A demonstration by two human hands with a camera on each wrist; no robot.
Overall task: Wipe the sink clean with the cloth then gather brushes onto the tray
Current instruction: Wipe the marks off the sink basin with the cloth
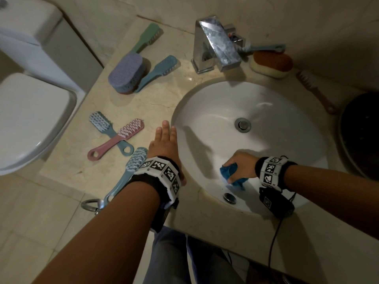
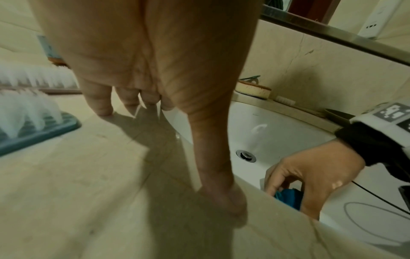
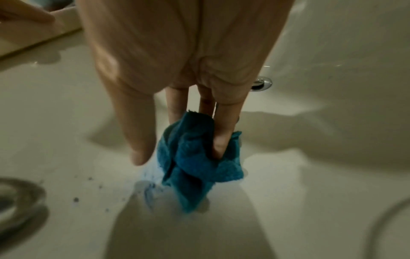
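My right hand (image 1: 238,163) is low inside the white sink (image 1: 287,111), near its front wall, and grips a bunched blue cloth (image 1: 233,175). In the right wrist view my right hand (image 3: 180,152) pinches the cloth (image 3: 195,168) between thumb and fingers, its lower end touching the wet basin. My left hand (image 1: 165,143) lies flat with straight fingers on the counter at the sink's left rim; its fingertips (image 2: 104,109) touch the stone. Several brushes lie on the counter: a light blue one (image 1: 133,167) beside my left wrist, crossed pink (image 1: 121,137) and blue (image 1: 102,124) ones.
Green (image 1: 147,36), purple-backed (image 1: 126,71) and teal (image 1: 161,70) brushes lie at the back left. Behind the chrome faucet (image 1: 217,44) lie a teal brush (image 1: 266,47) and a sponge (image 1: 271,63). A dark round tray (image 1: 361,132) sits right, a brown brush (image 1: 315,91) beside it. Toilet (image 1: 30,111) at left.
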